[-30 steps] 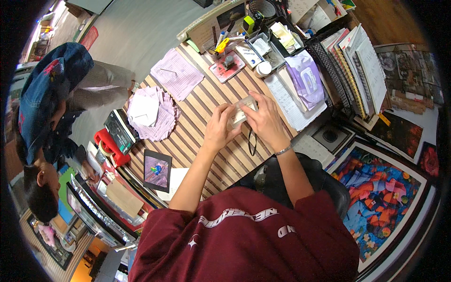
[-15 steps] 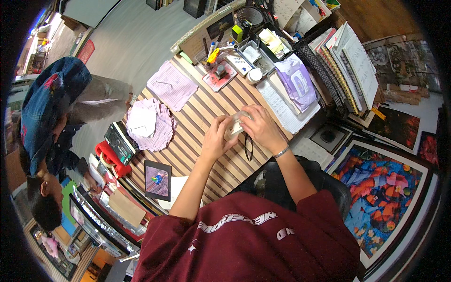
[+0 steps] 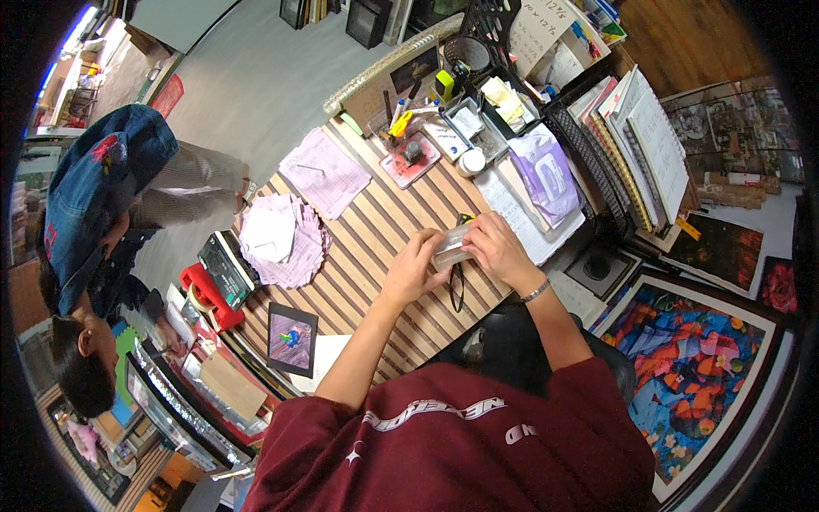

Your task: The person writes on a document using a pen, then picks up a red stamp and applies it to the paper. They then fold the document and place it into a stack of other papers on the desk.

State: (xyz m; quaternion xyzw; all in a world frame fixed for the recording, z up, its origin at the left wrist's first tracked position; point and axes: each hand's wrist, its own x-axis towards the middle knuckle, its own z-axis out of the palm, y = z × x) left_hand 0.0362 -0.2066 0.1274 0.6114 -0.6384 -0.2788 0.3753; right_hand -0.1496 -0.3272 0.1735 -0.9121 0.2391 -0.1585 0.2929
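A small clear plastic case [image 3: 450, 248] is held between both hands over the striped wooden table [image 3: 375, 235]. My left hand [image 3: 412, 269] is closed on its left end. On the other end, the fingers of my right hand [image 3: 502, 251] grip the top edge. What is inside the case cannot be made out. A thin black strap [image 3: 457, 292] loops down onto the table just below the case. Behind the case, a small yellow and black piece [image 3: 465, 219] shows in part beside my right fingers.
Pink papers [image 3: 328, 175] and a paper stack [image 3: 281, 247] lie left. A red tape dispenser [image 3: 209, 294] and a framed picture [image 3: 291, 340] stand nearer. Behind are a stamp pad [image 3: 409, 160], white jar [image 3: 471, 162] and purple wipes pack [image 3: 544, 175]. A person [image 3: 102, 213] bends at the left.
The case has turned in my hands and looks more see-through from this side. A yellow and black piece has come into sight behind it. The whole view has shifted slightly.
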